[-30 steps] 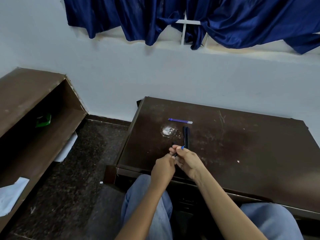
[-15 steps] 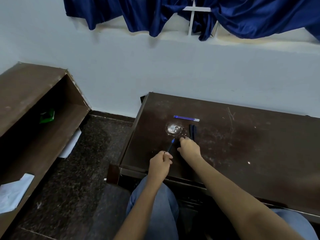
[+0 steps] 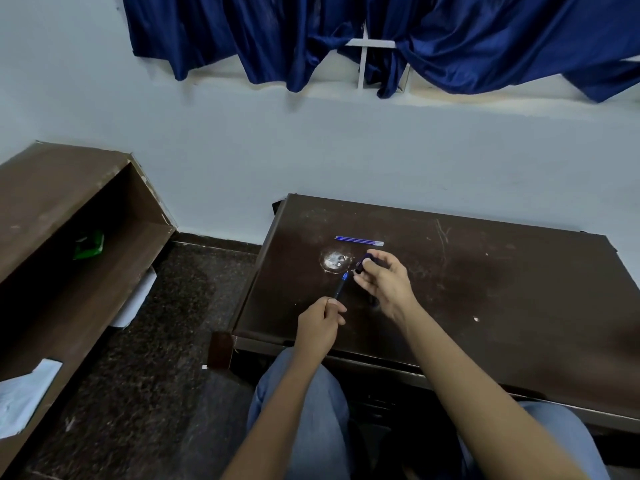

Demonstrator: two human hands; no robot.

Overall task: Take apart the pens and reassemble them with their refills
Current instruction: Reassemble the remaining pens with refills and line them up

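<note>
My left hand [image 3: 320, 322] pinches the lower end of a dark pen barrel [image 3: 339, 289] whose blue tip points up and away over the brown table [image 3: 502, 289]. My right hand [image 3: 384, 284] is raised just right of that tip and grips a dark pen part [image 3: 362, 264] between thumb and fingers. Two thin blue refills [image 3: 359, 240] lie side by side on the table beyond both hands. A small clear shiny dish or lid [image 3: 334, 261] sits left of my right hand, near the pen tip.
The table's left edge drops to a dark speckled floor [image 3: 145, 358]. A brown shelf unit [image 3: 69, 230] stands at the left with a green object [image 3: 88, 241] inside and white papers [image 3: 24, 393] by it. Blue curtains [image 3: 381, 36] hang on the wall behind.
The hands have come apart. My left hand keeps the blue-tipped pen barrel. My right hand reached to the dark pens on the table and lifted a dark pen part.
</note>
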